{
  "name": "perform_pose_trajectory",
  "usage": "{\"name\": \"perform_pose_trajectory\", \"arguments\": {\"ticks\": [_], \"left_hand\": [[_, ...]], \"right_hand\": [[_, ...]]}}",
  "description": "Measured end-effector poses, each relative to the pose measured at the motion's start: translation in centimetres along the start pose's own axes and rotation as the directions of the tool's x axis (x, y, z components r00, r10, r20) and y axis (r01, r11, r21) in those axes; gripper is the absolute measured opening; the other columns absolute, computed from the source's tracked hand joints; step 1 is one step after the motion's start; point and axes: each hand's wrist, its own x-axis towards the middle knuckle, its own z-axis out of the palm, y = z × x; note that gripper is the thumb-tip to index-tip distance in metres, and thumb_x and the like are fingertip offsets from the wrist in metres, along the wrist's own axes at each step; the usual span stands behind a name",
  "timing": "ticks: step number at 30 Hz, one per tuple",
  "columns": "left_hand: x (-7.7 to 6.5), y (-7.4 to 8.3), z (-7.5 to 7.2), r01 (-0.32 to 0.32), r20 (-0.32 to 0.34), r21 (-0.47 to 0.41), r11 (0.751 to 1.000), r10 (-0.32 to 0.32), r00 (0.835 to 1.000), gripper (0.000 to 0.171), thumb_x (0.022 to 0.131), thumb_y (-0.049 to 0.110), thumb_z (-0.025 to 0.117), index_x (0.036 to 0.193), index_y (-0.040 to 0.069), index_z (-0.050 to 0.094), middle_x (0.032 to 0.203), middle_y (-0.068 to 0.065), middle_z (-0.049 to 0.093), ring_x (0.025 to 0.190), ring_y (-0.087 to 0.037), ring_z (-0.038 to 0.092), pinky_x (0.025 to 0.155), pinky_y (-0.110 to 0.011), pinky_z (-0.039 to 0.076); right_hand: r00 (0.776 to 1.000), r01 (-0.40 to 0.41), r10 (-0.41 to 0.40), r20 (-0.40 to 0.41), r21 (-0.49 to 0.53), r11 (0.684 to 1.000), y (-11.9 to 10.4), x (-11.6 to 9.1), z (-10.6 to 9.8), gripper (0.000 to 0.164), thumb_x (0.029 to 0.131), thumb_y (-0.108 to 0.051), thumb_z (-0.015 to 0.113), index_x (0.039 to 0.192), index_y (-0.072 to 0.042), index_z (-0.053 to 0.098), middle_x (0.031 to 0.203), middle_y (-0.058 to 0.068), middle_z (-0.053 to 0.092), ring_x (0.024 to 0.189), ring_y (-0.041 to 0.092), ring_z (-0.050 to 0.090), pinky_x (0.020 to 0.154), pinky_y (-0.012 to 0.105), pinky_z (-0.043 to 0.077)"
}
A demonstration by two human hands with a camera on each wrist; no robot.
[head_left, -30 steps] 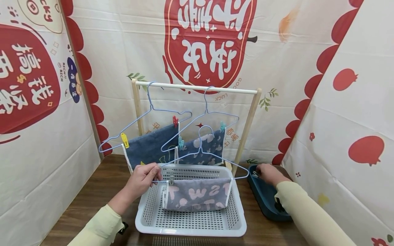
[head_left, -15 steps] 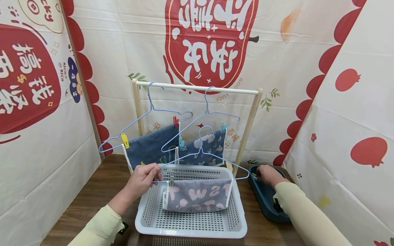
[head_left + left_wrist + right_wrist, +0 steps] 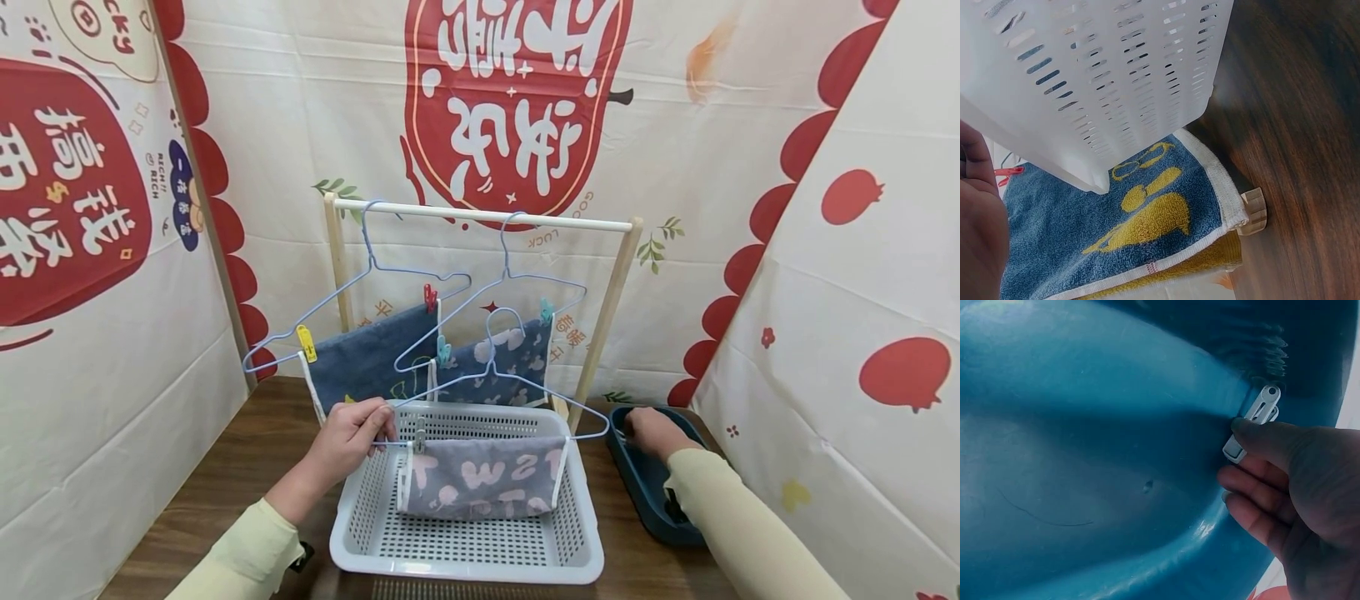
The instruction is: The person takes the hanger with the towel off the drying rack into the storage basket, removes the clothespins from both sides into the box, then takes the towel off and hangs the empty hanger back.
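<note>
My left hand (image 3: 356, 433) grips the left end of a blue wire hanger (image 3: 491, 371) above the white basket (image 3: 465, 567). Over the hanger's bar hangs a grey towel (image 3: 483, 479) with pink letters, a grey clothespin (image 3: 420, 435) at its left corner. No clip shows at its right corner. At the right, my right hand (image 3: 654, 432) reaches into a dark blue tray (image 3: 652, 500). In the right wrist view, the thumb and fingers pinch a pale clothespin (image 3: 1254, 422) near the tray wall. The left wrist view shows only part of the left hand (image 3: 979, 219), not its grip.
Behind the basket stands a rack (image 3: 483, 215) with two more hangers. They carry a blue towel (image 3: 375, 350) with yellow and red clips and a patterned blue towel (image 3: 498, 367) with teal clips. Printed cloth walls (image 3: 675, 167) enclose the wooden table (image 3: 217, 475).
The head view has shifted slightly. The left hand keeps its hold on the hanger, and the right hand stays in the tray with only slight movement.
</note>
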Motion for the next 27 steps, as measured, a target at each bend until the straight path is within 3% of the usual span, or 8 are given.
{"name": "perform_pose_trajectory", "arguments": {"ticks": [11, 18, 27], "left_hand": [[0.0, 0.1, 0.0, -0.007, -0.001, 0.005, 1.0, 0.007, 1.0, 0.036, 0.108, -0.013, 0.056, 0.087, 0.012, 0.071, 0.077, -0.005, 0.073, 0.051, -0.018, 0.059, 0.048, -0.024, 0.052], [0.0, 0.2, 0.0, -0.003, -0.004, 0.004, 1.0, 0.003, 1.0, 0.036, 0.108, -0.013, 0.056, 0.087, 0.013, 0.071, 0.077, -0.005, 0.073, 0.051, -0.017, 0.059, 0.048, -0.023, 0.052], [0.0, 0.2, -0.1, -0.001, -0.009, 0.005, 1.0, 0.001, 1.0, 0.036, 0.108, -0.013, 0.057, 0.087, 0.014, 0.071, 0.077, -0.003, 0.072, 0.052, -0.017, 0.059, 0.047, -0.023, 0.052]], "right_hand": [[0.999, -0.041, 0.04, 0.027, 0.01, 0.999, -0.3, -0.1, -0.2, 0.005, 0.096, 0.004, 0.079, 0.097, 0.001, 0.076, 0.085, 0.008, 0.069, 0.078, 0.026, 0.065, 0.084, 0.053, 0.064], [0.997, -0.069, 0.068, 0.032, 0.038, 0.997, -0.6, -0.6, -1.5, 0.009, 0.096, 0.001, 0.082, 0.102, 0.003, 0.076, 0.089, 0.01, 0.07, 0.079, 0.026, 0.066, 0.082, 0.052, 0.064], [0.994, -0.061, 0.07, -0.086, 0.105, 0.993, -1.1, -1.9, -3.2, 0.016, 0.099, -0.009, 0.082, 0.111, 0.001, 0.077, 0.095, 0.01, 0.072, 0.083, 0.026, 0.065, 0.078, 0.049, 0.064]]}}
